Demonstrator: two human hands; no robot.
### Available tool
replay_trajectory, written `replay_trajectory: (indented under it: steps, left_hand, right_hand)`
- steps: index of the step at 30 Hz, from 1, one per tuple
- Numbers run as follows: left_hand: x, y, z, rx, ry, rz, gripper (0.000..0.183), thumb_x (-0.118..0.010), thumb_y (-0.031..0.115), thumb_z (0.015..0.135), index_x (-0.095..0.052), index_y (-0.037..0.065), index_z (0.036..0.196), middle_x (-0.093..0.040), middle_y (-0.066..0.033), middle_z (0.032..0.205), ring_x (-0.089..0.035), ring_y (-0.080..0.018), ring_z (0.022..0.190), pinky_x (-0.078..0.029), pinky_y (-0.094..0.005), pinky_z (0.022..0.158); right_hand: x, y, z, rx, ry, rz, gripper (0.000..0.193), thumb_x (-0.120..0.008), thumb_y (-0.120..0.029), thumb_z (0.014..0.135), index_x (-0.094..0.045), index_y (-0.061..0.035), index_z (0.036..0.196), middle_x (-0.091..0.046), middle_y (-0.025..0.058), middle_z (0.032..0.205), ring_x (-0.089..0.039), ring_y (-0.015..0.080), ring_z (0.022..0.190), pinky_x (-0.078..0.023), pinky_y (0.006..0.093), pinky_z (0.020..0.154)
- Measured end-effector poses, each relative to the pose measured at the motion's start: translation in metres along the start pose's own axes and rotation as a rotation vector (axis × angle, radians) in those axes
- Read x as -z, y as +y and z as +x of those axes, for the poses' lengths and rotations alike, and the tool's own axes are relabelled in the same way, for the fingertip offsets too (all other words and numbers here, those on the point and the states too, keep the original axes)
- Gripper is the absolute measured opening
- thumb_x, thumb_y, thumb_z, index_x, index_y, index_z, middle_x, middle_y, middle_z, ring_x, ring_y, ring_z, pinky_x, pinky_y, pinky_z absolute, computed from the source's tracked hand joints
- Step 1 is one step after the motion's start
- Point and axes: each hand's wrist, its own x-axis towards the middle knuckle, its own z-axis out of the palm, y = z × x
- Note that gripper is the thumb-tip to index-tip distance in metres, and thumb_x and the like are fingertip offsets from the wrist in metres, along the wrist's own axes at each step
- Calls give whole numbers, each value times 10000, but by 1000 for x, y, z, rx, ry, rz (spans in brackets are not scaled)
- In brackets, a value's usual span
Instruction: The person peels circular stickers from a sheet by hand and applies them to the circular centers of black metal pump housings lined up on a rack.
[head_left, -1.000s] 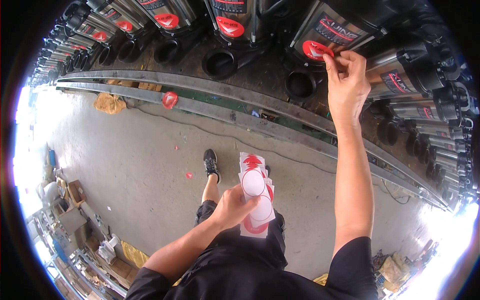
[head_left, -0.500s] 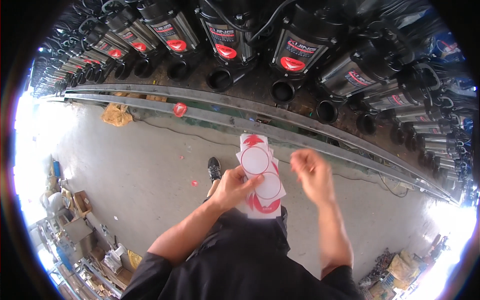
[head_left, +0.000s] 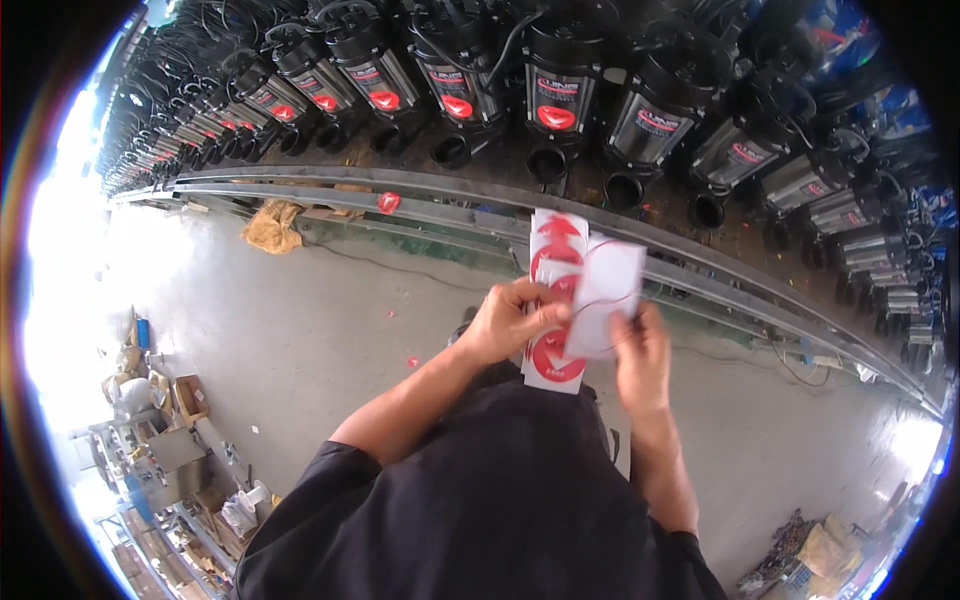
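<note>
My left hand (head_left: 505,322) grips a stack of white sticker sheets (head_left: 556,365) printed with round red stickers. The thumb lies across the front of the stack. A pale backing sheet (head_left: 612,272) with empty red circle outlines overlaps the right side of the stack, blurred by motion. Its lower right edge is pinched in my right hand (head_left: 643,357). Ahead stand rows of black and steel pumps (head_left: 560,85). A red sticker (head_left: 555,117) sits low on the pump near the middle; the neighbouring pump (head_left: 648,122) to its right shows none.
Metal rails (head_left: 450,213) run across in front of the pumps, with a loose red sticker (head_left: 389,203) on one. Beneath them lies a crumpled brown bag (head_left: 272,228). An open cardboard box (head_left: 190,398) and shelving are at lower left; a yellowish sack (head_left: 832,552) is at lower right.
My right hand, empty and apart before, now holds the backing sheet at the stack's right side. Red stickers show on the stack where empty circles were. The view has shifted to the right.
</note>
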Motion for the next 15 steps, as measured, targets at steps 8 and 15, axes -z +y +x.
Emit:
replay_trajectory:
  steps: [8,15]
  left_hand:
    - [-4,36,12,-187,-228,-37,155,-632,14,1004,-736,-4,1117,-746,-77,1102,-649,-122,1019,-509,-298,912]
    - [-11,54,47,-488,-161,157,454,-794,82,956,-611,27,1368,-694,-96,1199,-648,-155,1068,-532,-327,899]
  right_hand:
    - [17,7,-2,-183,37,194,194,-575,-148,1105,-653,24,1148,-691,31,1018,-589,79,918,-498,269,798]
    - [-8,-39,2,-120,-28,397,285,-661,-182,1080,-635,41,1255,-720,69,1152,-663,103,1034,-558,289,939]
